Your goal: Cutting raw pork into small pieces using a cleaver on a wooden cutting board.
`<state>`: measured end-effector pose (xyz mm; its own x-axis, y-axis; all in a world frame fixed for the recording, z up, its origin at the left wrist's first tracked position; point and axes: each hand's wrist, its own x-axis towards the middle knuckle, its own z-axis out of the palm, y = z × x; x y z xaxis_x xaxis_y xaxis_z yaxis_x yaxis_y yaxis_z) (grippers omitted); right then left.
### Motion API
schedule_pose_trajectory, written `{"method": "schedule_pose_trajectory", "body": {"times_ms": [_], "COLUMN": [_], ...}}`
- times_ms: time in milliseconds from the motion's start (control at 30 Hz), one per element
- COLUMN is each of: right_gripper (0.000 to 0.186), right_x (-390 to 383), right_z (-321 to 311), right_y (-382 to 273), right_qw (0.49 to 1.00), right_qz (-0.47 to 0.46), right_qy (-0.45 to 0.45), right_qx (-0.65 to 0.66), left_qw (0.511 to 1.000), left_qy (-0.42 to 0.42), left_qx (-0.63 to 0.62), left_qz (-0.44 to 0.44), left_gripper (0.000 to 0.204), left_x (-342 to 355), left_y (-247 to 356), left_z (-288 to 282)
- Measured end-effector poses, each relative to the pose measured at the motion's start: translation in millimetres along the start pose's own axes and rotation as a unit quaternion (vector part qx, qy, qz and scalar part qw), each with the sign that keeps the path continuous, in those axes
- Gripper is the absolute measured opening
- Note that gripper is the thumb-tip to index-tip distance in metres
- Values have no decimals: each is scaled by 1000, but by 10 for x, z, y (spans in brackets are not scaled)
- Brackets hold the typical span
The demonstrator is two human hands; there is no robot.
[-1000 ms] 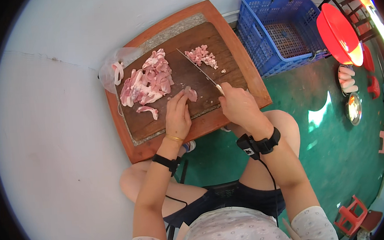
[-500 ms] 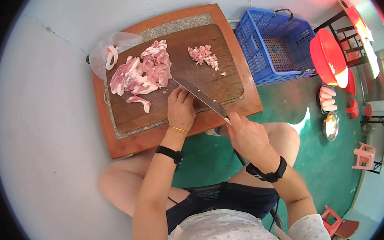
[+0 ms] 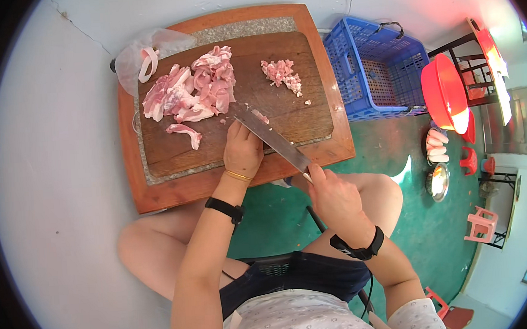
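Note:
A wooden board (image 3: 291, 120) rests on a stone-topped wooden table (image 3: 148, 195). A heap of sliced raw meat (image 3: 210, 83) lies on its left, a strip (image 3: 186, 135) below it, diced meat (image 3: 279, 73) on its right. My right hand (image 3: 335, 199) grips a knife (image 3: 280, 145), its blade slanting up-left to the board's middle, beside a small meat piece (image 3: 259, 115). My left hand (image 3: 243, 150) rests at the blade's left, fingers bent and pressed together; what they hold is hidden.
A plastic bag (image 3: 130, 61) sits at the table's left. To the right stand a blue crate (image 3: 366, 68), a red basin (image 3: 443, 93), pale pieces (image 3: 436, 151) in a dish, a steel bowl (image 3: 438, 181) and a pink stool (image 3: 479, 225) on the green floor (image 3: 425, 239).
Since one second ago, both hands have moved lower in the picture and the knife's tip has come down beside my left fingers. The whole view has shifted, bringing the table leftward.

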<state>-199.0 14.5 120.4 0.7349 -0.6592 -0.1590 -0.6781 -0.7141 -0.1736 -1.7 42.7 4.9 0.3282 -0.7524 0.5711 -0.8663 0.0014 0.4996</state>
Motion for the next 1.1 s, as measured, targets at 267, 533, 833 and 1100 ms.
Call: {"method": "schedule_pose_trajectory", "body": {"times_ms": [267,533,833,1100], "right_gripper": [18,13,11,9], "right_x": [27,135,252,-80], "right_z": [-11,52,108,-33], "right_y": [15,39,44,170], "right_qw": [999,999,998,997], "right_qz": [-21,-13,-3,21], "right_qy": [-1,-37,-47,-53], "right_qx": [-27,20,52,48], "left_qw": [1000,999,999,999], "left_qy": [-27,-41,-32,15], "left_qx": [16,7,-9,-33], "left_qz": [-4,-8,-24,-33], "left_gripper": [42,42,38,35], "left_x": [-3,12,11,23], "left_y": [5,-3,13,36], "left_z": [-19,-22,-24,-22]}}
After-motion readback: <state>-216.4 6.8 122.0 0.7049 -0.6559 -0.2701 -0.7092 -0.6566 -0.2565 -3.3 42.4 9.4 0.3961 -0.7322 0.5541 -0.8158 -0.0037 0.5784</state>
